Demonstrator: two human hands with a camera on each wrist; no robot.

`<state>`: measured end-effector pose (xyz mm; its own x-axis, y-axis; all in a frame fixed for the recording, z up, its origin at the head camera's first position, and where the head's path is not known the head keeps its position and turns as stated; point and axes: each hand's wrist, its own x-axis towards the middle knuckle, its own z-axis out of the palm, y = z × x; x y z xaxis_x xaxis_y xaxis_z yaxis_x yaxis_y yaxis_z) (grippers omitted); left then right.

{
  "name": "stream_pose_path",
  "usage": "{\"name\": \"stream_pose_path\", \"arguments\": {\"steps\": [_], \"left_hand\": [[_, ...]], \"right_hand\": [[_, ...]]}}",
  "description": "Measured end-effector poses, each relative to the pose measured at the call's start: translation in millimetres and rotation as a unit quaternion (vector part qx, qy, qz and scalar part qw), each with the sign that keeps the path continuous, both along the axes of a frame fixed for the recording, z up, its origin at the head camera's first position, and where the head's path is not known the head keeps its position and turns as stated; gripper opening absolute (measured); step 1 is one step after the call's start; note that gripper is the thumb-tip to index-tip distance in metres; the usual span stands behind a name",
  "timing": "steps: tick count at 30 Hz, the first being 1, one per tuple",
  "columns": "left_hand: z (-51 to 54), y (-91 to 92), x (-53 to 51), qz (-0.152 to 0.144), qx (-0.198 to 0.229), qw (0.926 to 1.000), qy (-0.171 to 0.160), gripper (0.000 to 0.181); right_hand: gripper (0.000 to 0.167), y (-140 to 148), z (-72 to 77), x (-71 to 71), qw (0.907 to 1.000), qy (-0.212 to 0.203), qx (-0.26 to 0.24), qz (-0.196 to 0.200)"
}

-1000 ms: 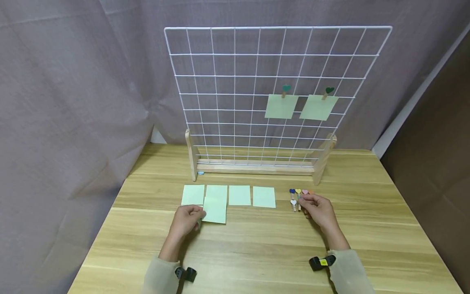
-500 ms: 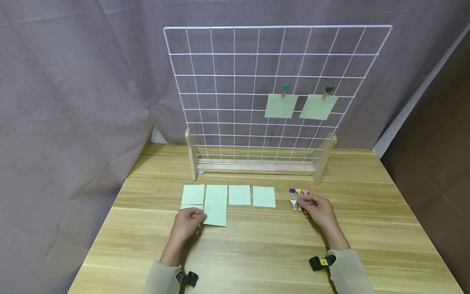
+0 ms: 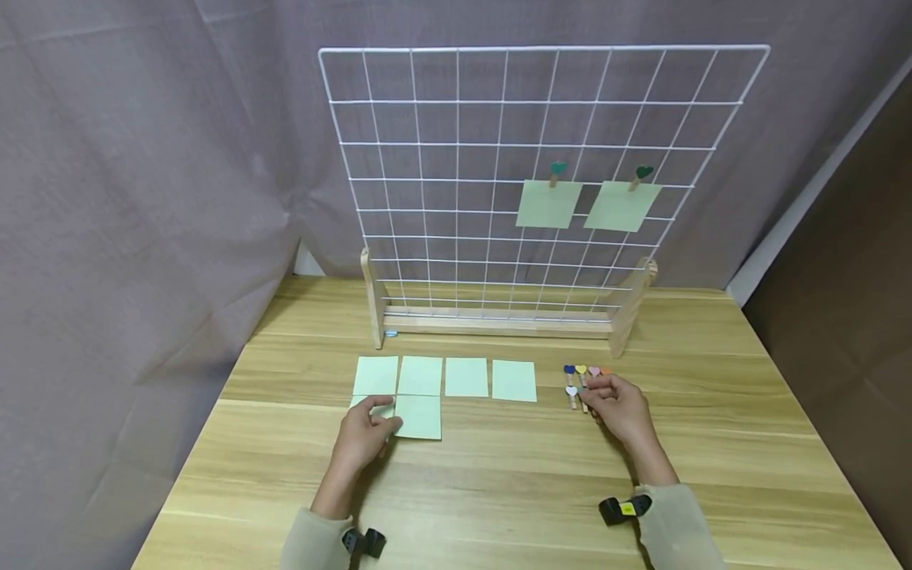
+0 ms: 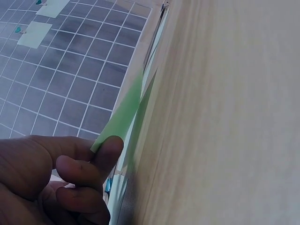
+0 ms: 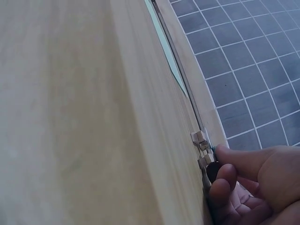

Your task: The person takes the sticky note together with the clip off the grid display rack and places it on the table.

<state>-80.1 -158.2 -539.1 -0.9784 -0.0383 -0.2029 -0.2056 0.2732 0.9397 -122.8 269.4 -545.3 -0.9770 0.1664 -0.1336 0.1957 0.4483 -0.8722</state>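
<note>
In the head view my left hand (image 3: 365,431) holds the left edge of a pale green sticky note (image 3: 419,417), lying just in front of another note (image 3: 420,376). The left wrist view shows that sticky note (image 4: 123,115) tilted up from the table, pinched between thumb and finger. Part of a neighbouring note (image 3: 361,401) is hidden under this hand. At the right, my right hand (image 3: 618,409) pinches a small wooden clothespin among several heart-topped ones, such as a white-heart clothespin (image 3: 572,397). In the right wrist view a dark round piece (image 5: 213,171) sits at its fingertips.
Behind the notes stands a white wire grid (image 3: 456,142) in a wooden base (image 3: 499,324). Two notes hang from it, including a right-hand note (image 3: 622,207) under a dark green heart clothespin (image 3: 641,176). More notes lie in the back row, one rightmost note (image 3: 514,381).
The note at my left hand has slid slightly toward me, and a seam now shows between it and the note behind. My left fingers have spread a little; the right hand stays nearly still.
</note>
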Motion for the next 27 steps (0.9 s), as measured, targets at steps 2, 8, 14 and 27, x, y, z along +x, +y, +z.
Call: {"name": "stream_pose_path", "arguments": {"steps": [2,8,14,27], "left_hand": [[-0.3,0.0,-0.5,-0.005,0.002,1.0000,-0.001,0.034],[0.0,0.1,-1.9,-0.022,-0.026,0.9994,-0.008,0.015],[0.8,2.0,-2.3,-0.026,-0.060,0.9978,-0.006,0.015],[6.3,5.4,-2.0,-0.048,-0.100,0.9934,-0.028,0.022]], "right_hand": [[0.024,-0.1,0.3,0.6,0.9999,0.005,0.009,-0.005],[0.021,0.6,0.2,1.3,0.9996,0.007,0.026,-0.005],[0.019,1.0,-2.4,0.1,0.9997,0.009,0.019,-0.013],[0.021,0.0,-2.9,1.7,0.9997,0.014,0.012,-0.015]]}}
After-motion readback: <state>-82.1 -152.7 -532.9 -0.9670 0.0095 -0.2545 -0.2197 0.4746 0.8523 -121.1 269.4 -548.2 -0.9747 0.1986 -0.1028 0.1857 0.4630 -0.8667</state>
